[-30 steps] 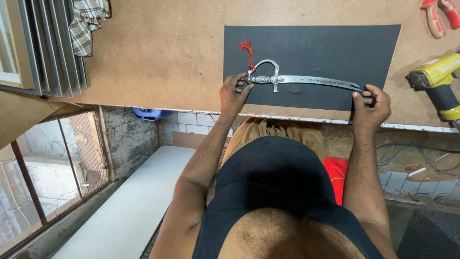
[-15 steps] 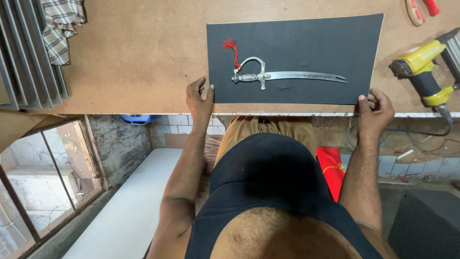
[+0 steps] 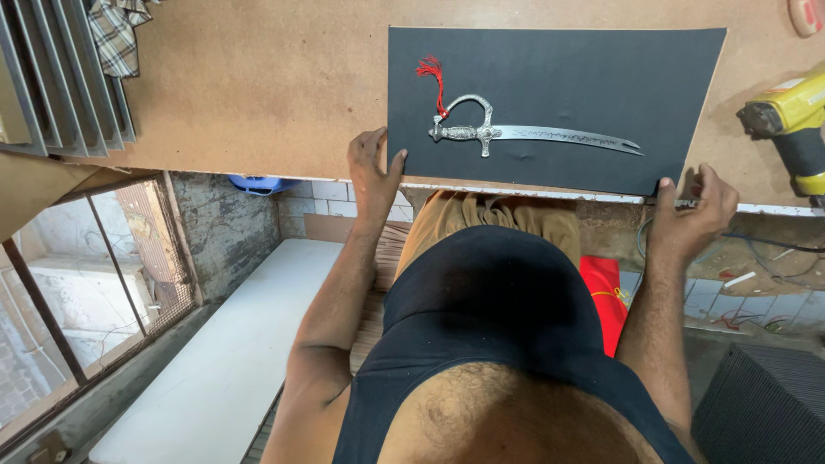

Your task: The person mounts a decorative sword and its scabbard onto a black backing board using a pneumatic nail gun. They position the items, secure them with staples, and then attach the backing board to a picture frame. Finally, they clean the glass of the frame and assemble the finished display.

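Black board (image 3: 593,86) lies flat on the brown workbench (image 3: 258,86), long axis running L–R across the person's front, near edge overhanging or flush w/ the bench lip, can't tell which. On it, roughly centre-left, sits a small silver sword ornament (image 3: 533,133), curved blade pointing right, guard and hilt at left w/ a red tassel (image 3: 430,70) trailing up toward the far edge. Sword's long axis runs parallel to the board's near edge.

Left hand (image 3: 371,167) grips the board's near-left corner, thumb on top of the black surface, fingers spread on the bench just beside it. Right hand (image 3: 696,210) holds the near-right corner, thumb up against the edge, fingers curled below the bench lip; what they press underneath can't be seen. Hands well apart, one per corner, neither touching the sword. Left hand is the nearer one to the hilt; blade tip is nearer the right hand.

Around it: yellow power tool (image 3: 791,120) on the bench just right of the board, close to its right edge, the nearest obstacle on that side. Grey slatted frames (image 3: 60,77) stacked at far left w/ a checked cloth (image 3: 116,34) by them, well apart from the board. Below the bench, a red cloth (image 3: 606,292) shows by the person's leg.
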